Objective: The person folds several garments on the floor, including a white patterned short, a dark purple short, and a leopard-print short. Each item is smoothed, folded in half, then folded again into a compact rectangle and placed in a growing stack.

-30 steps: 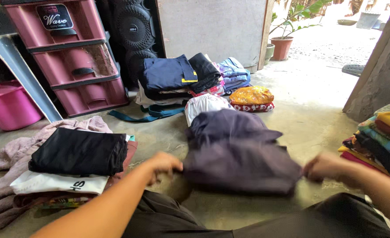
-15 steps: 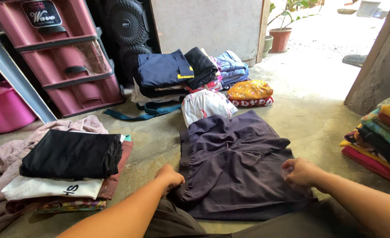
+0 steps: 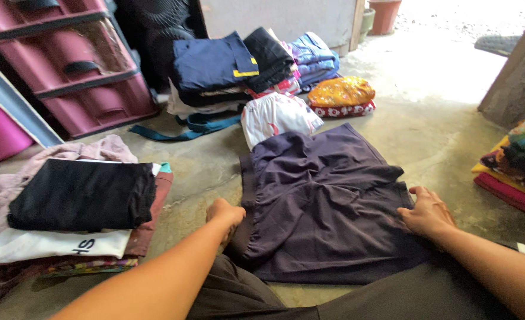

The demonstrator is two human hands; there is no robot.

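Left hand (image 3: 225, 212) curled, fingers pinching the bunched waistband edge of the dark purple crumpled fabric shorts (image 3: 321, 201) spread flat on the concrete floor (image 3: 434, 142), right hand (image 3: 426, 211) pressing open-palmed on their other edge, a black-topped folded clothes stack (image 3: 78, 204) just left

We see a dark purple garment (image 3: 324, 201) of thin, matt, creased cloth on a rough, mottled concrete floor (image 3: 428, 142). At far left, the maroon drawer unit (image 3: 75, 65) looks like smooth, slightly glossy plastic; the pink towel (image 3: 13, 186) looks fuzzy.
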